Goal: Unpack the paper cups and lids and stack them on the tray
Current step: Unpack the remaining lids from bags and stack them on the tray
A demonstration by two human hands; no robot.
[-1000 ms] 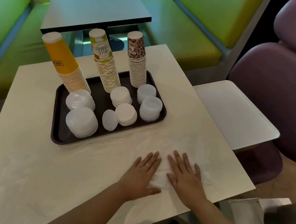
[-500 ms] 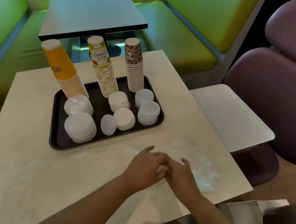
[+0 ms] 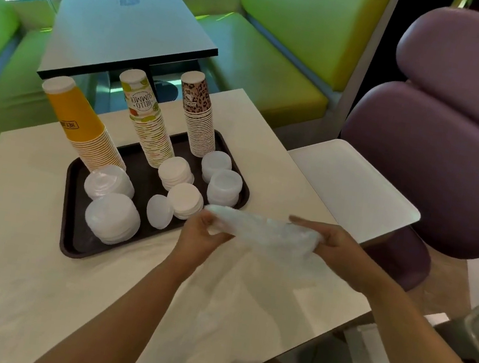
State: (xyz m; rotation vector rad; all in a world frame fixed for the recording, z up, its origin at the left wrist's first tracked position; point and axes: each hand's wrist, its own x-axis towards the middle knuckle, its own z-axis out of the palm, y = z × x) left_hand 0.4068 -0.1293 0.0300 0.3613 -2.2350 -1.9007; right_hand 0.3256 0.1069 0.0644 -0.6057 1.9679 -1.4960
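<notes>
The left hand (image 3: 204,232) has its fingers curled round the left end of a clear plastic bag (image 3: 264,234), and the right hand (image 3: 327,241) grasps the bag's right end, thumb on top, so the crumpled film is stretched between the two hands and lifted off the white table (image 3: 31,274). A loose part of the bag hangs down from that held edge toward the near side of the table. Just beyond the left hand, to the far left, sits the dark tray (image 3: 68,236), its near right corner close to the bag's left end. On the tray's far side stand three upside-down stacks of paper cups: a yellow stack (image 3: 81,126) at the left, a stack printed "HELLO SUMMER" (image 3: 147,124) in the middle and a leopard-print stack (image 3: 200,113) at the right. In front of them lie piles of white and clear lids (image 3: 113,218), and a single lid (image 3: 159,211) leans on edge against a pile near the tray's middle. To the right of the table is a white side surface (image 3: 352,189), with a purple chair (image 3: 456,136) beyond it, and a dark table (image 3: 130,28) and green benches (image 3: 280,63) lie farther off
</notes>
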